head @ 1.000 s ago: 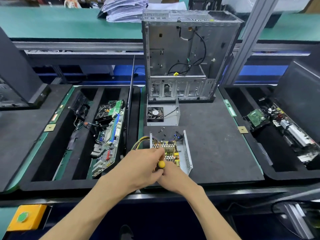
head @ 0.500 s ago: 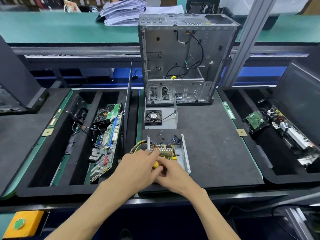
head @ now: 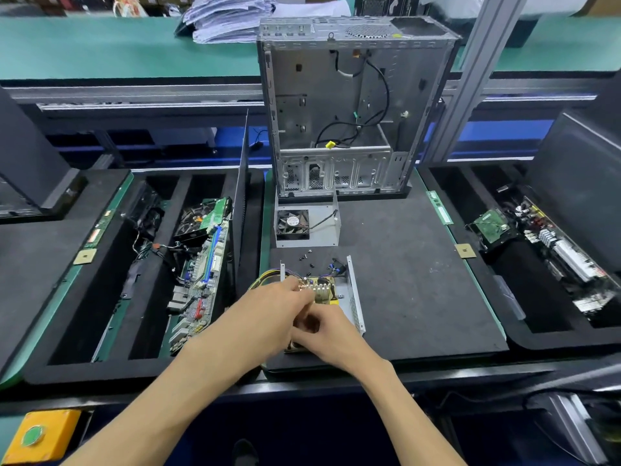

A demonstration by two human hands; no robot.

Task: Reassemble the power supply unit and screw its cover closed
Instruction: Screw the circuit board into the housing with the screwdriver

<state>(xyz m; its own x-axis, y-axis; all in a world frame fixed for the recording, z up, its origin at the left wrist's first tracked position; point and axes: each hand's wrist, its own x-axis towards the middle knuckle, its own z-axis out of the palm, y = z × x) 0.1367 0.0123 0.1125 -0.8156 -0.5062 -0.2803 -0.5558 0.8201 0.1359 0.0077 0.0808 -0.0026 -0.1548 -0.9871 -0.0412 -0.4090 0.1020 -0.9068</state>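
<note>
Both hands meet over the near end of the open grey sheet-metal power supply tray, left hand curled over the right hand; their fingers look clenched on something small, but I cannot tell what. The tray's long axis runs away from the person on the black foam bench, its yellow-brown circuit board just beyond the fingers. Its matt grey cover with the black fan lies farther out, past small dark loose screws, about equally near either hand.

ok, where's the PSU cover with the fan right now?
In the head view the cover with the fan lies on the black mat, centre, just in front of the empty PC case and behind the loose screws and open power supply unit.
</note>
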